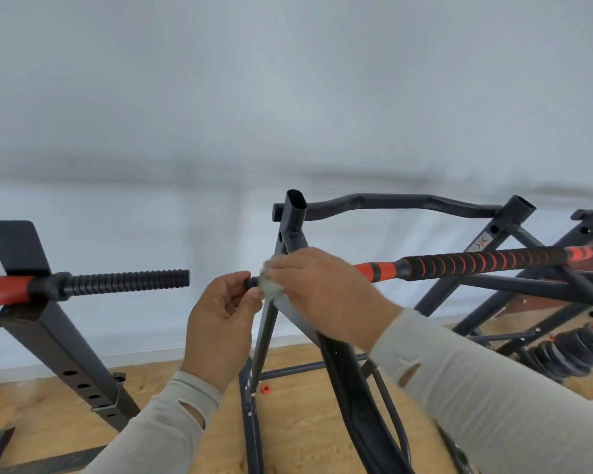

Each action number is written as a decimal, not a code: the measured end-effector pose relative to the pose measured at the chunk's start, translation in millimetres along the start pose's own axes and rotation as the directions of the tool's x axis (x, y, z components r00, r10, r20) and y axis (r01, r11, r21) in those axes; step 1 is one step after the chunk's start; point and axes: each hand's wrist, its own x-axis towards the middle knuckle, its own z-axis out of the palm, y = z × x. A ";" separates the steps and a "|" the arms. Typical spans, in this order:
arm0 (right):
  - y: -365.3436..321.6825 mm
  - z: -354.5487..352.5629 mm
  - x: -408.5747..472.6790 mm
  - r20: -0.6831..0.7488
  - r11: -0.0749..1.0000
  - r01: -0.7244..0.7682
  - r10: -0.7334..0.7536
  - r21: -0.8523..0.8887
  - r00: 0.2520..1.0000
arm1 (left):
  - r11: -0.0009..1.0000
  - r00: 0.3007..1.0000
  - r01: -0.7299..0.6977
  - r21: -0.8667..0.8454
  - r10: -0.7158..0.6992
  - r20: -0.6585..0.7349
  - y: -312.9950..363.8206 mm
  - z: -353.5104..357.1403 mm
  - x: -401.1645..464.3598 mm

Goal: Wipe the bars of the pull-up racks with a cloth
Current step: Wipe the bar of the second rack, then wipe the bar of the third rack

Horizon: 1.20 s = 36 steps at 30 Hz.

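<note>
**Wiping the free end of a pull-up bar**

Cloth work at the bar tip, seen from the head camera. The right hand (317, 285) wraps a small pale-green cloth (271, 285) round the near end of the long black-and-orange padded bar (476, 265), its fingers (288, 265) curled over the cloth and clamped on the bar beneath. The left hand (223, 309) steadies the black end cap (252, 281), thumb and fingers pinched on it just beside the cloth. This bar lies across the dark grey steel rack frame (288, 241), whose open oval tube stands directly behind the hands. A second rack (48, 323) stands to the left, well apart, carrying a shorter bar with a black ribbed foam grip (127, 282) and an orange band.

To do the step well, the cloth should probably encircle the bar fully and be twisted while it is drawn along, so that the underside is reached as well as the top. The spiral grooves of the foam grip further along likely hold dust and call for firmer pressure. The steadying hand should keep the bar from rolling on the frame.

Writing: a white label with a small red-and-dark emblem (482, 247) sits on the slanted frame tube at right; no lettering can be read. A small orange plastic piece (265, 388) lies on the wooden floor (305, 425).
</note>
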 end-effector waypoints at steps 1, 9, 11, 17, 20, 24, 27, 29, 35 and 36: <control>12.3 -5.4 -13.0 0.004 0.999 0.005 -0.005 -0.050 1.000 | 1.000 1.000 0.007 -0.001 -0.007 0.004 -0.1 -0.3 0.4; 20.7 -37.2 -27.8 0.056 0.692 -0.502 0.558 0.519 0.828 | 0.998 0.997 0.069 -0.001 -0.069 0.018 12.7 -5.1 -4.2; 11.8 -36.2 -22.5 0.094 0.579 -0.481 0.570 0.658 0.816 | 0.996 0.997 0.081 0.036 -0.082 0.014 19.1 -10.5 -11.6; -27.3 -59.4 -17.2 0.251 0.216 -0.349 0.379 0.912 0.891 | 0.981 0.980 -0.113 0.158 0.136 -0.147 52.9 -22.6 -64.3; -56.1 -65.8 -23.3 0.311 0.154 -0.338 0.177 0.929 0.934 | 0.967 0.958 -0.208 0.147 0.232 -0.170 78.3 -23.5 -99.1; -89.8 -68.6 -32.1 0.328 0.146 -0.355 0.182 0.923 0.927 | 0.971 0.962 -0.227 0.076 0.235 -0.136 94.6 -32.4 -149.3; -105.6 -75.6 -43.1 0.372 0.174 -0.389 0.126 0.905 0.920 | 0.958 0.942 -0.196 0.209 0.243 -0.232 88.8 -40.4 -182.8; -115.4 -79.5 -52.0 0.405 0.191 -0.403 0.030 0.895 0.914 | 0.918 0.896 -0.189 0.348 0.306 -0.321 84.3 -45.2 -202.8; -155.4 -103.6 -66.1 0.452 0.307 -0.395 -0.143 0.866 0.880 | 0.924 0.832 -0.137 0.356 0.303 -0.466 96.7 -69.7 -248.7; -163.1 -107.4 -68.4 0.451 0.356 -0.364 -0.200 0.861 0.870 | 0.928 0.826 -0.141 0.346 0.303 -0.475 100.8 -76.2 -253.0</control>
